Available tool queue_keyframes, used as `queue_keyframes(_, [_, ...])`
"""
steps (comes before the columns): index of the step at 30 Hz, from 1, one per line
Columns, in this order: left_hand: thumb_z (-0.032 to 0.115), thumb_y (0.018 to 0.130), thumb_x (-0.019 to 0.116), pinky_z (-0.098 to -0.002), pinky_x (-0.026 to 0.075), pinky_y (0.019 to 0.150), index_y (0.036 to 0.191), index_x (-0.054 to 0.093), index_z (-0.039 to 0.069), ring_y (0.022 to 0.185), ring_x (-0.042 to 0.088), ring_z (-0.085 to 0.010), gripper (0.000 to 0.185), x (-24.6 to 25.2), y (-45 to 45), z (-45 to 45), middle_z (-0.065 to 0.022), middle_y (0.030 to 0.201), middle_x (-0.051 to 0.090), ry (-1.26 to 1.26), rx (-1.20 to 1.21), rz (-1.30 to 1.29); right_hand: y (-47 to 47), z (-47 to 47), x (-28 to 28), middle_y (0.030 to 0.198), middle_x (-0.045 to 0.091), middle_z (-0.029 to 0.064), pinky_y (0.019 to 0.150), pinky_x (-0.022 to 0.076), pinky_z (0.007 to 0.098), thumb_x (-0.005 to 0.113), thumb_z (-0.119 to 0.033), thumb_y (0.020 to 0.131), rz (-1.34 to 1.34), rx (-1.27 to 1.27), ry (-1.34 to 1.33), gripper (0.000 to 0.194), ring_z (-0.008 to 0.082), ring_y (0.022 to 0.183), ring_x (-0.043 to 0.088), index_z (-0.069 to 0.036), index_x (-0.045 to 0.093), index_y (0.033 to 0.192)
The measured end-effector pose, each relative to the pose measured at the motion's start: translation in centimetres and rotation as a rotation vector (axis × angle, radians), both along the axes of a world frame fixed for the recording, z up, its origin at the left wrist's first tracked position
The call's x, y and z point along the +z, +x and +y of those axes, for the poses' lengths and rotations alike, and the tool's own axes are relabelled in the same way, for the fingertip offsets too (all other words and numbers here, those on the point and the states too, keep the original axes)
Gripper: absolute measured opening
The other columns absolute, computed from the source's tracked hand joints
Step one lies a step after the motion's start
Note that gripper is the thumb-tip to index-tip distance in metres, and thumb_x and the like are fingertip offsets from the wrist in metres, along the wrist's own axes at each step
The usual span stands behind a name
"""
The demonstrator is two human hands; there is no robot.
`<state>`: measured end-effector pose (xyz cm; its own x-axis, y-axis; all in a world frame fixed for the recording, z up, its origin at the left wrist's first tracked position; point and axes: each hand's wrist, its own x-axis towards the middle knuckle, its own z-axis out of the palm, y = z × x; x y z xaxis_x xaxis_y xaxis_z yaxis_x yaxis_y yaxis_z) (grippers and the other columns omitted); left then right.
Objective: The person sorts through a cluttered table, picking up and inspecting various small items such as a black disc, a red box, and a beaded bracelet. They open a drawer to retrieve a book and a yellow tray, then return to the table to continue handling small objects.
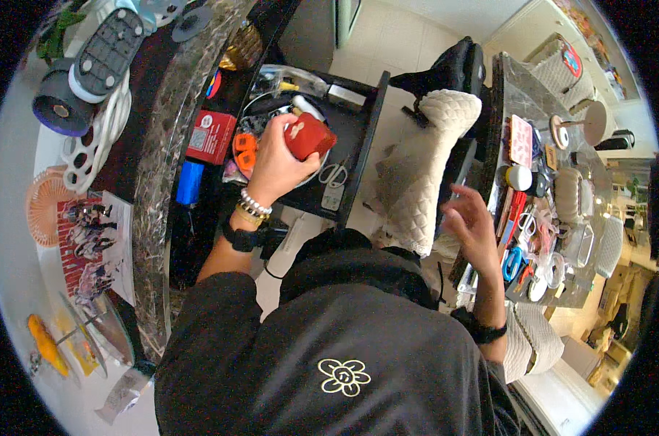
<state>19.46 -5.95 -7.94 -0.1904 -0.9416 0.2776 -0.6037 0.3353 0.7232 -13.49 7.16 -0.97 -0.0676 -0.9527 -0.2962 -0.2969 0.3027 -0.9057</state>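
Observation:
My left hand [277, 158] grips a small red box or pouch [309, 136] with a light figure on it, held over an open black drawer [368, 128]. Inside the drawer are an orange object [245, 151], a white cylindrical item [307, 107], clear plastic bags [291, 80] and a pair of white-handled scissors [333, 175] near the front. My right hand [467, 220] is raised with bent, spread fingers beside a cream quilted chair cover [430, 180], and nothing shows in it. What lies under the left hand is partly hidden.
A dark marble counter [168, 125] runs along the left, above a red box [212, 137] and a blue box [190, 182]. On the right, a marble table [574, 297] bears blue scissors [512, 264], a pink patterned case [521, 140], a round mirror [596, 123] and cables.

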Motion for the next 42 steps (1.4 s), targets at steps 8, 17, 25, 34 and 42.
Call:
queue_keyframes(8, [0.020,0.061,0.075,-0.0394,0.042,0.091,0.113,0.045,0.003,0.103,0.053,-0.0343,0.062,1.2,-3.1,-1.8,-0.0179,0.106,0.055,0.188,-0.132,-0.181,5.3,-7.2,1.1,0.109,0.054,0.0158,0.077,0.0484,0.0337,0.070,-0.010,0.076,0.173,0.312,-0.158,0.063,0.0231,0.086,0.057,-0.006,0.039,0.131])
queue_keyframes(17, [0.010,0.080,0.065,-0.0309,0.041,0.094,0.120,0.048,0.000,0.107,0.053,-0.0165,0.045,3.5,-6.2,-1.1,-0.0080,0.114,0.056,1.107,-0.568,0.684,6.0,-8.7,-1.6,0.108,0.059,0.0127,0.085,0.0492,0.0328,0.084,-0.009,0.058,-0.182,0.378,-0.029,0.077,0.0214,0.097,0.059,-0.001,0.044,0.124])
queue_keyframes(25, [-0.003,0.087,0.048,-0.0289,0.045,0.095,0.121,0.046,-0.008,0.109,0.056,-0.0191,0.035,2.6,-13.4,-2.7,-0.0137,0.119,0.054,1.490,-0.586,1.000,-0.5,-3.1,0.1,0.112,0.056,0.0074,0.090,0.0459,0.0309,0.084,-0.001,0.055,-0.371,-0.068,-0.129,0.076,0.0166,0.102,0.056,-0.003,0.047,0.121])
queue_keyframes(34, [0.002,0.088,0.055,-0.0324,0.048,0.094,0.122,0.037,0.004,0.109,0.056,-0.0242,0.038,6.9,-28.9,3.1,-0.0176,0.120,0.052,1.547,-0.820,1.036,-14.4,12.7,2.2,0.114,0.057,0.0086,0.092,0.0458,0.0331,0.092,-0.020,0.044,-0.427,-0.597,-0.326,0.094,0.0193,0.105,0.057,-0.004,0.043,0.123])
queue_keyframes(42, [-0.004,0.088,0.051,-0.0295,0.052,0.087,0.116,0.040,-0.001,0.106,0.058,-0.0264,0.030,1.6,-52.0,13.4,-0.0210,0.118,0.054,1.798,-0.785,0.705,-28.6,28.1,1.6,0.108,0.057,0.0069,0.090,0.0446,0.0317,0.089,-0.016,0.047,-0.406,-0.829,-0.314,0.080,0.0171,0.102,0.055,-0.005,0.047,0.115])
